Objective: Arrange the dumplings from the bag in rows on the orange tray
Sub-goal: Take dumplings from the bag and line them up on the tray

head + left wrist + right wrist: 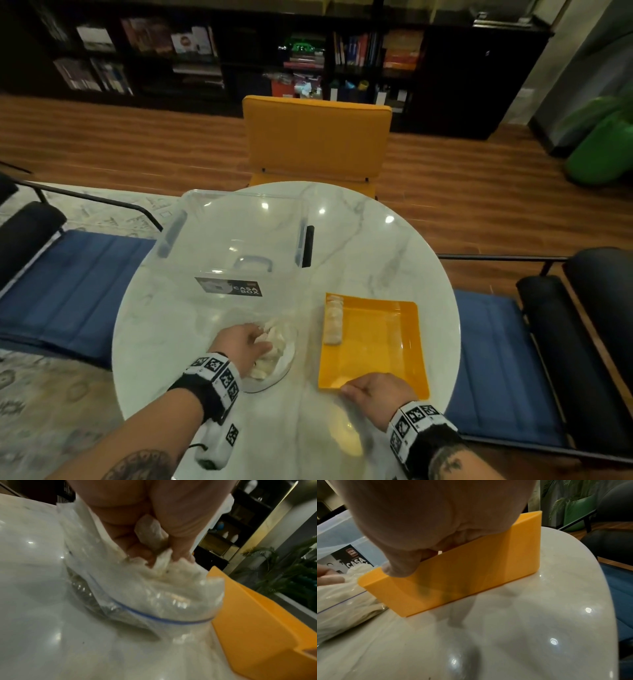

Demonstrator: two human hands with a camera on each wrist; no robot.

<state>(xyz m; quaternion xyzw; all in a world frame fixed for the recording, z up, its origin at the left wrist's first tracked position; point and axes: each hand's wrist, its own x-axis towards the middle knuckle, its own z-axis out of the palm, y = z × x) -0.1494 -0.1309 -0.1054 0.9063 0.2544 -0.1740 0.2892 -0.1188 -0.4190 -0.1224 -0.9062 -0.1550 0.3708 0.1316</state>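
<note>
An orange tray point(376, 342) lies on the right of the round marble table point(376, 240). A row of pale dumplings point(334, 320) runs along its left edge. My right hand point(356, 385) grips the tray's near rim, thumb outside the wall point(462, 581) and fingers hidden behind it. To the tray's left lies a clear zip bag point(274, 363) holding several dumplings. My left hand point(263, 339) reaches into it. In the left wrist view its fingertips point(180, 557) pinch a white dumpling point(163, 561) amid crumpled plastic, with the bag's blue zip line point(163, 619) nearer the camera.
A clear plastic box point(233, 240) labelled CASA BOX stands at the back left of the table, just behind the bag. A yellow chair point(317, 137) stands beyond the far edge. Dark and blue seats flank both sides of the table.
</note>
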